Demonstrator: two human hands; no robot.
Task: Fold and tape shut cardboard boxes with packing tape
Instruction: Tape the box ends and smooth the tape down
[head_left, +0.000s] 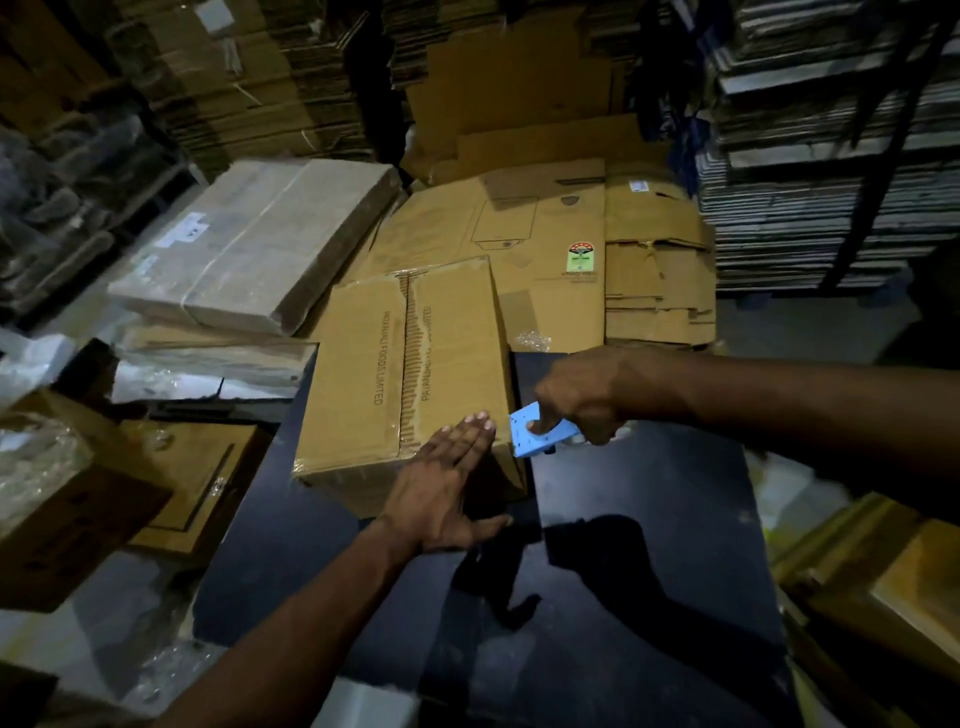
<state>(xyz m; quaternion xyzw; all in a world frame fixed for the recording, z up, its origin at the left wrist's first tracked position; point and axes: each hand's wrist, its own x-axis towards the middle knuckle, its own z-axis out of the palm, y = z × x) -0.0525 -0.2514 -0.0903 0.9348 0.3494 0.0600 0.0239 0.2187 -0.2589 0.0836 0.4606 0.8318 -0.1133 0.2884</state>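
A closed brown cardboard box (363, 374) with printed text lies on a dark table (623, 571). A strip of clear tape runs along its top seam. My left hand (447, 488) lies flat with straight fingers on the box's near right corner. My right hand (582, 395) grips a light blue tape dispenser (540, 434) held against the box's right edge, just beside my left fingertips.
Flattened cardboard sheets (545, 249) are piled behind the table. A wrapped bundle of cardboard (260, 244) lies at the left, with more boxes (182, 483) below it. Tall stacks of flat cardboard (831, 156) rise at the right and back.
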